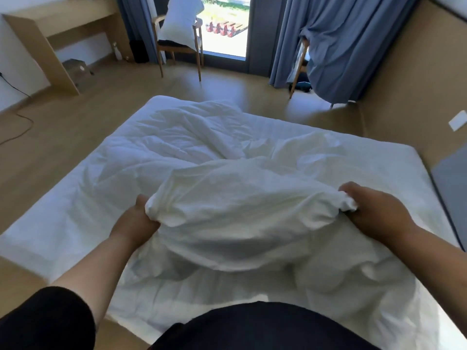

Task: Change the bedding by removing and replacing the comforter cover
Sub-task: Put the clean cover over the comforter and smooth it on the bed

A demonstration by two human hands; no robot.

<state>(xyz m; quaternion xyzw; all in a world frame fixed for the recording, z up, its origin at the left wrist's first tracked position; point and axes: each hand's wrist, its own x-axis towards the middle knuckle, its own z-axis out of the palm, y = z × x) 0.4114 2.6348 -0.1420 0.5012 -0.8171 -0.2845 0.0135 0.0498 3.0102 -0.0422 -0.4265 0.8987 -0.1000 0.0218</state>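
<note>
Bunching comforter cover [242, 205] between left hand [137, 221], right hand [376, 210]

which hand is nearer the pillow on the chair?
Left. The left hand grips the white cover on the bed's left side, below the pillow on the far-left chair. The right hand grips the cover farther right.

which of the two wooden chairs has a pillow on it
The wooden chair left of the window holds the white pillow; the other wooden chair is half hidden by the blue curtain.
</note>
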